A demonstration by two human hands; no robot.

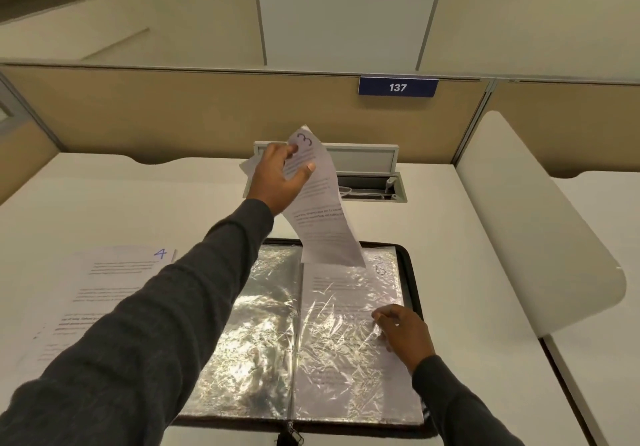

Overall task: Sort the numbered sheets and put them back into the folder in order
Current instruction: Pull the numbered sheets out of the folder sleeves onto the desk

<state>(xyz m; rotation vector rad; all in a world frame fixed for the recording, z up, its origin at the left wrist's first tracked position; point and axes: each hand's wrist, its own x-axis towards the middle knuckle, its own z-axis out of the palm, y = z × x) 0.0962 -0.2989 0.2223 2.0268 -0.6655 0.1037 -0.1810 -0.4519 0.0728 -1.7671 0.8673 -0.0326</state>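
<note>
A black folder (412, 272) lies open on the white desk, its clear plastic sleeves shining. My left hand (278, 177) holds a printed sheet marked 3 (323, 217) up above the folder's far edge; the sheet hangs curved, its lower end at the top of the right-hand sleeve. My right hand (400, 328) pinches the plastic of the right-hand sleeve (346, 359), which has a printed sheet inside. A pile of sheets with the one marked 4 (114, 279) on top lies on the desk left of the folder, partly hidden by my left sleeve.
A cable tray with its lid raised (367, 186) is sunk into the desk behind the folder. A beige partition with a blue sign reading 137 (397, 87) closes the back. A white rounded divider (540, 224) stands on the right.
</note>
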